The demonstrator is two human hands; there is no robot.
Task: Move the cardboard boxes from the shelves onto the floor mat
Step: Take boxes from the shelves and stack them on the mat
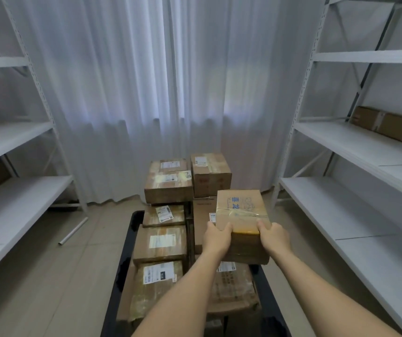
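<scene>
Box (241, 215) of brown cardboard, taped across its top and printed in blue, held in the air by both hands above the right-hand part of the black floor mat (124, 259). The left hand (217, 235) clamps the box's near left corner, thumb on the top face and fingers curled round the side. The right hand (274, 235) clamps the near right corner in the same way, so the box is pinched between the two hands. Both bare forearms reach forward from the lower edge of the view.

Below and left of the held box, a row of labelled boxes (161, 242) lies along the mat, running from the near end to the far end. Past the held box, two stacked boxes (168, 188) and a taller box (211, 176) stand at the mat's far end. Under the held box, further cartons (234, 288) rest on the mat's right half.

Left of the mat stands a white shelf unit (12, 147); right of the mat stands a second white shelf unit (355, 142), with a long flat carton (389, 125) lying on one of its upper shelves. Beyond the mat hangs a white curtain (146, 93). A pale tube (73, 231) lies on the tiled floor (49, 276) left of the mat.
</scene>
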